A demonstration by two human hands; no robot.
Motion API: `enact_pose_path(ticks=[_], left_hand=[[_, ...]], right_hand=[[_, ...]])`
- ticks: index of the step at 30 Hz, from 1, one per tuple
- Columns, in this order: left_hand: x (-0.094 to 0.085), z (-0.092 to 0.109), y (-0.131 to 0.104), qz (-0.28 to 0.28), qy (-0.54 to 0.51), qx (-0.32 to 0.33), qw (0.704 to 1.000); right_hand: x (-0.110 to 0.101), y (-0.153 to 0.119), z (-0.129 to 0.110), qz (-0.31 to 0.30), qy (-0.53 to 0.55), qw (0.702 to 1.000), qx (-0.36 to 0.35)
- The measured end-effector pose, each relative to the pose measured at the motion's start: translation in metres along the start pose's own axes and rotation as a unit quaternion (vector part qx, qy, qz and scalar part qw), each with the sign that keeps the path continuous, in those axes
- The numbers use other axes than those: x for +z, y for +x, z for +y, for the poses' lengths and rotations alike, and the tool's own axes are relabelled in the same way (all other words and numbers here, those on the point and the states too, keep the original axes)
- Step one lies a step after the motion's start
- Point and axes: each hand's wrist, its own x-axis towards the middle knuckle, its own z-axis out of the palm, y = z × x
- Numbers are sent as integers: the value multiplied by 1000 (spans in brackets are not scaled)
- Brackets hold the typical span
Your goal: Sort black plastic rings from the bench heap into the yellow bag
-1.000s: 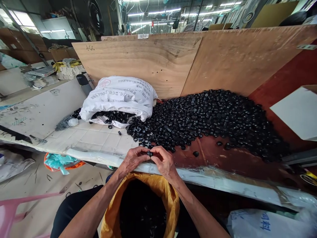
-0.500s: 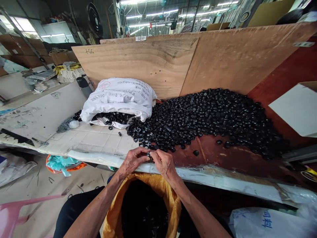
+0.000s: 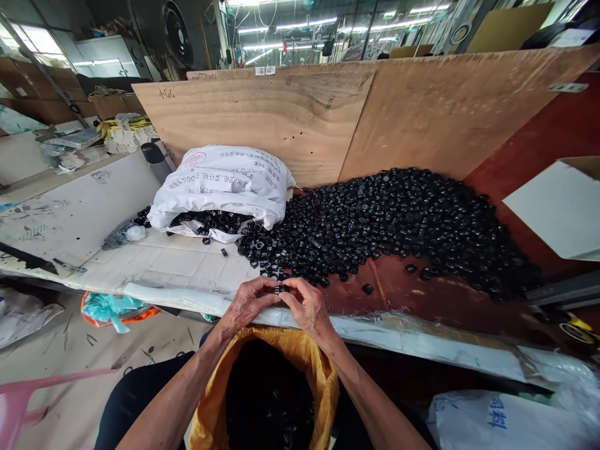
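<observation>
While the left hand (image 3: 246, 304) and the right hand (image 3: 307, 307) are together at the 6 o'clock edge of the table (image 3: 164, 262), both pinch one small black part (image 3: 282, 289) between their fingertips, just above the open mouth of the yellow bag (image 3: 323, 375). The step in hand looks like joining or checking this part, so I think the good way is to keep the thumbs close on it and to press straight, not at an angle, because such a small piece can slip easily and fall into the bag or on the floor. It would also help to keep the wrists low near the table edge, so the grip is steady.

The part is tiny, black and a little shiny, with a short round shape like a ring or cap; finer details are too small to tell. Many of the same kind lie in a big heap of black parts (image 3: 398, 219) from 12 to 2 o'clock of the hands, against the plywood board (image 3: 281, 119). At 11 o'clock a white sack (image 3: 225, 181) lies on its side, with more parts coming out of it. The yellow bag at 6 o'clock seems dark inside
</observation>
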Motion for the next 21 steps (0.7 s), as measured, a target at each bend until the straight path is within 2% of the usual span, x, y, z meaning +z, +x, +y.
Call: enact_pose_path(ticks=[7, 15, 21], left_hand=[[-2, -9, -1, 1, 12, 18, 1000], [-3, -6, -1, -9, 36, 49, 998], [-3, -7, -1, -8, 26, 50, 998]], right_hand=[[-3, 1, -3, 2, 36, 999, -14], [3, 2, 5, 3, 41, 998, 54], [-2, 0, -2, -17, 56, 998, 26]])
